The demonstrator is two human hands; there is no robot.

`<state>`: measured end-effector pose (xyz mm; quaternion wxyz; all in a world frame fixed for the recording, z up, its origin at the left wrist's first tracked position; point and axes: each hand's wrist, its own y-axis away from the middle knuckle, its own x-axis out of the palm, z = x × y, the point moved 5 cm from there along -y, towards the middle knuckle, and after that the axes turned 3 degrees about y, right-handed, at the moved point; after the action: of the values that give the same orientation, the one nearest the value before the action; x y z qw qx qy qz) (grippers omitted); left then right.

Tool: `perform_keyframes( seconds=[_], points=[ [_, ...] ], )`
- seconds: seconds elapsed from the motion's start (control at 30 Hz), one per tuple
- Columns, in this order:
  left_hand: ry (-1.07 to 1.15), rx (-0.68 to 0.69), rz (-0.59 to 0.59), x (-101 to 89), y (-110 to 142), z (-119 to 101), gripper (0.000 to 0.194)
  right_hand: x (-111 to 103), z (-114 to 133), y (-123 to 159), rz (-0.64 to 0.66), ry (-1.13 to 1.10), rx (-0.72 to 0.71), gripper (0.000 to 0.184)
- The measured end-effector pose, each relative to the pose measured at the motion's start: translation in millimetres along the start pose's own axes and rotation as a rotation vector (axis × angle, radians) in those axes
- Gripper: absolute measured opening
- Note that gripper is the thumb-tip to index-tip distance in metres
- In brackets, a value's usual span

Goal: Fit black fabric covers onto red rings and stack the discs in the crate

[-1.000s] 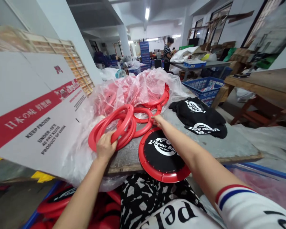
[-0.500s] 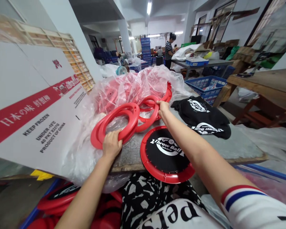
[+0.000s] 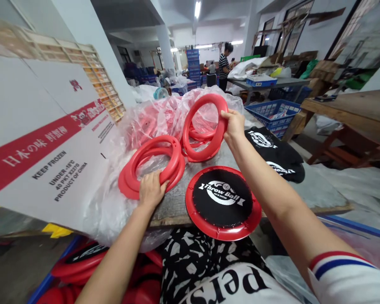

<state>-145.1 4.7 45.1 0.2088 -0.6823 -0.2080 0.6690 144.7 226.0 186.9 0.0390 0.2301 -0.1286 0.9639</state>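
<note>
My right hand (image 3: pixel 234 123) grips the right edge of a red plastic ring (image 3: pixel 190 122), which stands tilted up over the table. My left hand (image 3: pixel 151 191) is closed on the near edge of a small stack of red rings (image 3: pixel 128 169) lying on the left. In front of me, at the table's edge, lies a red-rimmed disc (image 3: pixel 222 203) with black fabric lettered "Throw Ball". Black printed fabric pieces (image 3: pixel 283 158) are piled to the right, partly behind my right forearm. More red rings show under clear plastic film (image 3: pixel 164 112) at the back.
A large printed carton (image 3: pixel 47 139) stands at the left of the table (image 3: pixel 316 198). Finished-looking red discs (image 3: pixel 79 264) fill a blue crate below on the left. A blue basket (image 3: pixel 274 113) and a wooden bench (image 3: pixel 354 114) are at the right. A person (image 3: pixel 224 65) stands farther back.
My right hand has lifted a red ring from the pile, raising it up and tilting it upright. My left hand stays at the stacked rings, which have shifted slightly left.
</note>
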Motion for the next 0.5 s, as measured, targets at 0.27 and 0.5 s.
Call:
perform_keyframes(
  seconds=[0.27, 0.5],
  points=[
    [-0.124, 0.055, 0.296, 1.8, -4.7, -16.5, 0.055, -18.0, 56.6, 141.7, 0.598, 0.944, -1.121, 0.013],
    [-0.100, 0.054, 0.270, -13.0, -7.1, -28.9, 0.066, -70.3, 52.0, 184.4, 0.686, 1.262, -1.457, 0.024]
  ],
)
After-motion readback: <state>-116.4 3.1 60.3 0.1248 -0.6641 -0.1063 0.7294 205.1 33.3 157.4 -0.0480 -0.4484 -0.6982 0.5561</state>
